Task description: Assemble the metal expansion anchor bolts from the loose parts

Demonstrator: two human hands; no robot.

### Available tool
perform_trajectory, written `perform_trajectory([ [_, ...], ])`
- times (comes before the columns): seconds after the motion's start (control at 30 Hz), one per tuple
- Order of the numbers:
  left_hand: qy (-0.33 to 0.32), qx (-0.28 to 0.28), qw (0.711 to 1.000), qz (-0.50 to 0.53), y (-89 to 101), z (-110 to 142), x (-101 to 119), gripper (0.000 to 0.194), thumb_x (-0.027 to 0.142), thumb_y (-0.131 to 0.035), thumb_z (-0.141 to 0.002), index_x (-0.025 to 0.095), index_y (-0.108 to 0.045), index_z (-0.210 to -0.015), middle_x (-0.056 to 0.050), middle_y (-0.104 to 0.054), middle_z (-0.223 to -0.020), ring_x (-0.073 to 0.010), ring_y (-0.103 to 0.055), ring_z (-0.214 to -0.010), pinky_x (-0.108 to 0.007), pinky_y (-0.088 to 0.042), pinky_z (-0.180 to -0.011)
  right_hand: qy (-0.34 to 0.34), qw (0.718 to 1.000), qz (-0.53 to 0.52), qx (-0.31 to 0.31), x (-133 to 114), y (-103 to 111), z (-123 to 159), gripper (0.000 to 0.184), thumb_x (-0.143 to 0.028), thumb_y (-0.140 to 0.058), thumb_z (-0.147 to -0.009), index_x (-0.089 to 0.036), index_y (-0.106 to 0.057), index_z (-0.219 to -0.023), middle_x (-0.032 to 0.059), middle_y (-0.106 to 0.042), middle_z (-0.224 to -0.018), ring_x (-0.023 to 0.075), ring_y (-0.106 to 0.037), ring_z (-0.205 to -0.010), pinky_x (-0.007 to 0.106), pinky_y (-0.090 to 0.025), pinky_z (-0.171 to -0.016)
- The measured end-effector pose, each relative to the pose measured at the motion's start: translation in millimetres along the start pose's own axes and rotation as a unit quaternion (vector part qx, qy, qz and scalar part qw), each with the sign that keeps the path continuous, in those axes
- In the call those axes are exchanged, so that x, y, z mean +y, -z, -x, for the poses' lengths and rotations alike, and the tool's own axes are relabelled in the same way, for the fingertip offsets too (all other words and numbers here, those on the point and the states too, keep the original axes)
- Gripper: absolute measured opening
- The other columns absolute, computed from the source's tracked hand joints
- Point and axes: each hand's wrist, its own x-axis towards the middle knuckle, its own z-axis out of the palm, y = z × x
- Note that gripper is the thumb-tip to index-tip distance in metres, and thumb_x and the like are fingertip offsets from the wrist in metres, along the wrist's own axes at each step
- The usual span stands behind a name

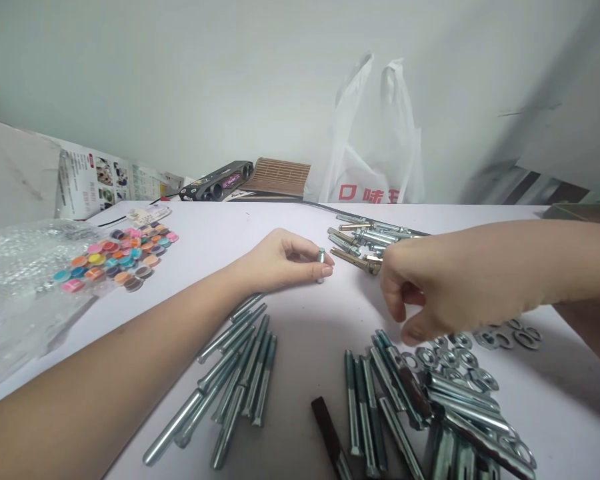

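Observation:
My left hand [293, 260] is closed, thumb and fingers pinching a short silver metal bolt [321, 255] that stands upright at the fingertips. Its lower part is mostly behind the thumb. On the right, my right hand [425, 287] hangs above the table with curled fingers, a gap showing between thumb and forefinger and nothing visible there. Just below it lie silver nuts and washers [449, 359] and the tips of several bolt rods [380, 367]. Past its knuckles is a heap of assembled expansion bolts [375, 237], partly covered by the hand.
Several long bolts [250, 360] lie below my left forearm. Metal sleeves [473, 407] are piled at lower right, near a dark strip [330, 433]. Colourful discs [123, 257] lie by clear plastic wrap [25, 267]. A white plastic bag [375, 147] stands at the back.

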Motion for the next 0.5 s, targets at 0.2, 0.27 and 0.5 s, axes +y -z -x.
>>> perform_trajectory([
  [0.2,-0.009,-0.018,0.999,-0.041,1.2,0,0,0.042,0.049,-0.074,-0.075,0.011,-0.076,-0.092,-0.008,-0.074,-0.09,-0.0138,-0.065,-0.084,-0.022,-0.05,-0.079,-0.054,0.985,0.083,-0.138,-24,-13,3,0.017,-0.039,-0.069,-0.069,-0.029,-0.077,-0.081,-0.002,-0.06,-0.057,0.013,-0.045,-0.038,0.025,-0.021,-0.03],
  [0.27,-0.009,-0.02,0.999,-0.042,1.2,0,0,0.042,0.05,-0.073,-0.075,0.011,-0.076,-0.091,-0.008,-0.073,-0.089,-0.0136,-0.065,-0.083,-0.022,-0.05,-0.079,-0.041,0.987,0.066,-0.141,-24,-15,1,0.013,-0.035,-0.068,-0.069,-0.03,-0.078,-0.078,-0.0021,-0.061,-0.058,0.0121,-0.044,-0.039,0.024,-0.021,-0.031],
  [0.5,-0.007,-0.023,0.999,-0.033,1.1,0,-2,0.042,0.05,-0.073,-0.074,0.012,-0.076,-0.091,-0.008,-0.073,-0.092,-0.0144,-0.064,-0.086,-0.023,-0.049,-0.081,-0.035,0.984,0.073,-0.161,-23,-8,-4,0.017,-0.04,-0.064,-0.074,-0.027,-0.075,-0.077,-0.0025,-0.062,-0.061,0.0116,-0.047,-0.048,0.023,-0.025,-0.039],
])
